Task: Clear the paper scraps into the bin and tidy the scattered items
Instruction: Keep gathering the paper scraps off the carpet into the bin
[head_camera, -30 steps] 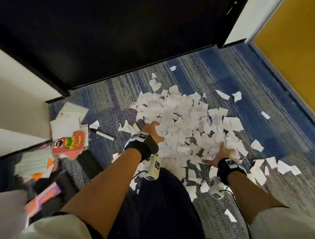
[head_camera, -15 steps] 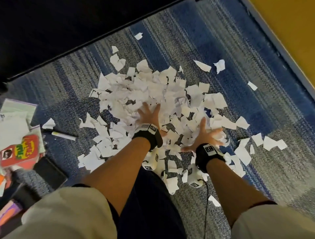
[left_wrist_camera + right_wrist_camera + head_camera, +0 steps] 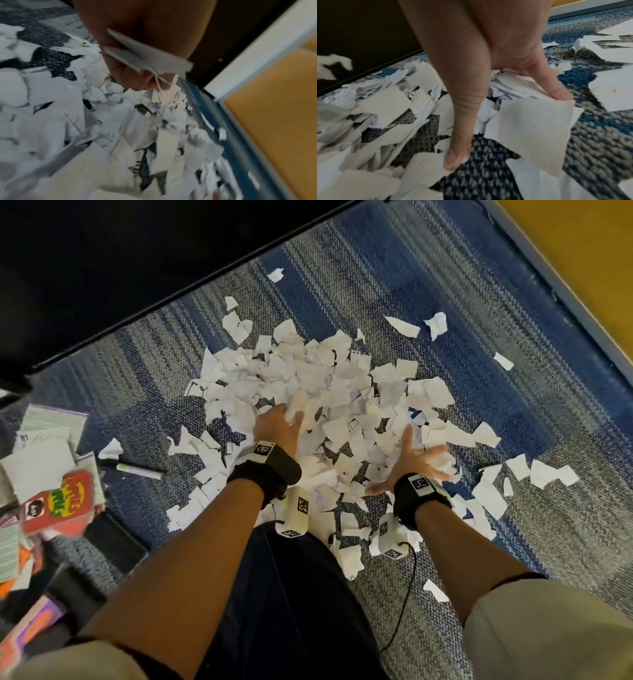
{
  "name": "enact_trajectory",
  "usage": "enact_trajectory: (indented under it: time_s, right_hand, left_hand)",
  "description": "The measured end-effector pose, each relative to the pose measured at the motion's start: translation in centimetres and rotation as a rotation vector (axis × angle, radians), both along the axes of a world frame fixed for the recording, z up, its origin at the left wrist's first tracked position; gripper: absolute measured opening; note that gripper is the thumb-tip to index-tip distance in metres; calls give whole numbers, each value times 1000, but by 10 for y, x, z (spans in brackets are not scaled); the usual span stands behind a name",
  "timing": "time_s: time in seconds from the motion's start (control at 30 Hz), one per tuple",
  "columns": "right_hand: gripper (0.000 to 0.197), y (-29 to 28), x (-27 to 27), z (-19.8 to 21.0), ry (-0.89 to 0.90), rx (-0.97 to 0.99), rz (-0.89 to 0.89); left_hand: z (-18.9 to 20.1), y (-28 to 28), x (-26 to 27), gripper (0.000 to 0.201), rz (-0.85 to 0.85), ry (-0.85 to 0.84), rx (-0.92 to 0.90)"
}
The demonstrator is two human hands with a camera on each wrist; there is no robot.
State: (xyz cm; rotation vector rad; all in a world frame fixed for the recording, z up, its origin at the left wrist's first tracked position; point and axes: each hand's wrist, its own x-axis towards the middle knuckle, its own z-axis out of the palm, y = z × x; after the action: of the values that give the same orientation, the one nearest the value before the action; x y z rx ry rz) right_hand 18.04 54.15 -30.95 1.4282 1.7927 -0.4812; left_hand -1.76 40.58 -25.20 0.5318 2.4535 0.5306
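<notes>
1. Paper scraps (image 3: pixel 318 405) are lying in one broad heap on the blue-and-grey carpet (image 3: pixel 394 261), in front of the knees, with strays scattered to the right and toward the yellow wall (image 3: pixel 589 251).
2. The gathering step is judged to be in hand: the left hand (image 3: pixel 277 426) is being curled round a small bunch of scraps, its grip closed on them, while the right hand (image 3: pixel 411 460) is being pressed flat onto the heap's near edge, fingers spread and straight, nothing held.
3. A two-handed scoop is being called for next; thin pieces are likely to slip out.
4. No bin is being shown in any view, so its place cannot be told.
5. A marker pen (image 3: pixel 138 472), cards and a red packet (image 3: pixel 58 501) are lying to the left, not yet tidied.
</notes>
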Motion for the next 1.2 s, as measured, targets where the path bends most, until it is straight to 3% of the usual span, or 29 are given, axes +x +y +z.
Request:
enact_trajectory:
  time_s: [0.13,0.27,0.37,0.43,0.53,0.6,0.67,0.8,0.83,0.9,1.0,1.07,1.13,1.17,1.2]
  right_hand:
    - [153,-7,6,4,95,30,3]
    - [109,-25,-6,8,492,74,16]
    - [110,-51,-37,12,652,54,192]
    - [115,-69,-55,12,672,-1,315]
    - [117,-91,-69,4,551,2,599]
    - [110,-104,-70,-1,446,81,750]
    - [93,-113,-67,-6,476,138,765]
    - [57,-114,-54,-13,686,44,552]
    - [51,-112,-51,-13,712,22,503]
    - [41,-106,-48,-13,709,-22,431]
    - [43,-94,-46,-7,678,-75,302]
    - [42,-84,-40,-1,758,-61,99]
    - [27,-71,-29,6,863,53,-180]
    - [18,-63,-22,9,882,105,-267]
    - [21,-55,-17,12,872,142,-323]
  left_hand:
    - [22,-25,-11,49,195,-78,128]
    - [30,-50,-18,47,336,-84,269]
    - [26,-70,-22,67,408,-80,332]
    - [32,-81,-23,76,455,-91,360]
    - [59,-92,-21,53,471,-108,319]
    - [62,-105,-22,46,501,-64,307]
    - [62,-115,-20,55,545,-70,366]
    - [14,-145,-25,81,639,-96,367]
    - [22,-144,-21,81,642,-101,371]
    - [31,-144,-17,71,640,-126,372]
    - [41,-144,-16,56,620,-125,369]
    - [47,-146,-18,50,633,-109,380]
    - [51,-148,-21,39,669,-120,394]
    - [51,-150,-21,35,691,-139,400]
    - [50,-152,-21,34,706,-145,411]
